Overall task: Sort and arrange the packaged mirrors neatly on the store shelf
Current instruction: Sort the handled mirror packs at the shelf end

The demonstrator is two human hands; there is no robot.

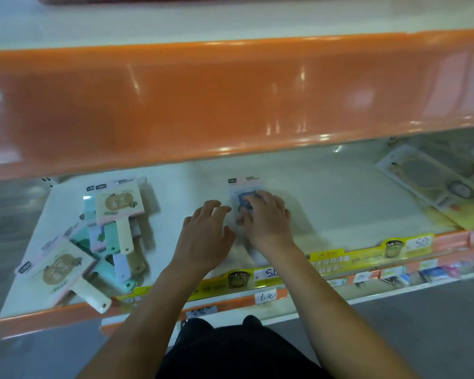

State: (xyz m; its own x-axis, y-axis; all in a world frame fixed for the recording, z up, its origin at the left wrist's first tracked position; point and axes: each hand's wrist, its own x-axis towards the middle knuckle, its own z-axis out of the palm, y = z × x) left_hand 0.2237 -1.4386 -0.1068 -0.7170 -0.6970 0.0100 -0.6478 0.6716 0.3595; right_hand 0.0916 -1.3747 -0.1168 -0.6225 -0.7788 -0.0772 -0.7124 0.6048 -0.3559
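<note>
- Mirror in blue-printed packaging [244, 199] lay flat on the white shelf [326, 192], near the middle, and blurred, so we could not read its print.
- Our right hand [266, 220] lay on top of that mirror, fingers spread and bent over its near part; whether they pinched it or only pressed it, we could not tell.
- Our left hand [203, 236] hovered just to the left of the blue mirror, fingers loosely curled and holding nothing that we could see.
- Well to the left of the blue mirror we saw a loose heap of packaged hand mirrors [115, 236], overlapping at odd angles, with cream, mint and lilac handles pointing toward the shelf's front.
- At the heap's near left corner a pink-edged mirror [63, 269] sat tilted, its cream handle reaching over the orange shelf lip [44, 315].
- Far to the right of the blue mirror lay yellow-backed packages [438, 187], flat and angled.
- Yellow price strips [367, 258] ran along the front edge, below our wrists.
- Above everything hung the glossy orange face of the upper shelf [230, 99].
</note>
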